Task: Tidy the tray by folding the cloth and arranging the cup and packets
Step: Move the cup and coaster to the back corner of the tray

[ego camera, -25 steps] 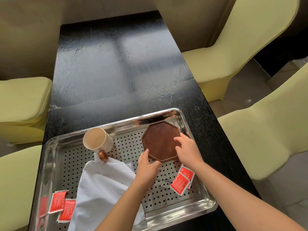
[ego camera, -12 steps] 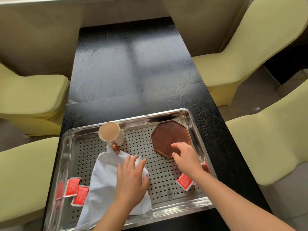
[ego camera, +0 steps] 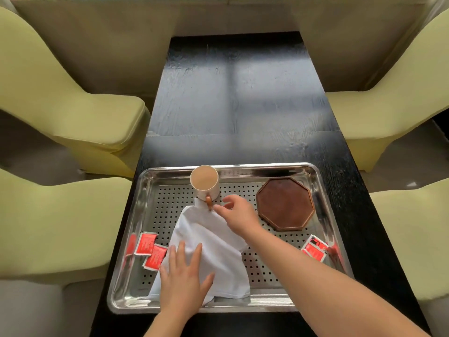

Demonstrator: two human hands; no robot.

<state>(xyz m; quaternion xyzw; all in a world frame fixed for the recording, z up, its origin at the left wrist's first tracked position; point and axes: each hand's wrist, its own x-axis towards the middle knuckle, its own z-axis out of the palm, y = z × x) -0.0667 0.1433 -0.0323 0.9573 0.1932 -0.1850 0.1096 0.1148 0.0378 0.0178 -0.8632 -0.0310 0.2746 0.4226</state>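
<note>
A perforated steel tray (ego camera: 245, 169) lies at the near end of the black table. A white cloth (ego camera: 218, 242) is spread loosely across its middle, its far tip under a cream cup (ego camera: 204, 182) with a brown handle. My left hand (ego camera: 182, 276) rests flat on the cloth's near part, fingers spread. My right hand (ego camera: 237, 214) hovers at the cloth's far tip beside the cup handle, fingers apart and holding nothing. Red packets (ego camera: 150, 249) lie at the tray's left, and more red packets (ego camera: 314, 248) at its right.
A brown octagonal coaster (ego camera: 285, 203) sits in the tray's far right corner. The black table (ego camera: 238, 98) stretches away beyond the tray. Yellow-green chairs (ego camera: 56, 93) flank both sides of the table.
My right hand left the coaster and moved left to the cup handle. My left hand slid nearer along the cloth and lies flat. The view shifted, centring the tray.
</note>
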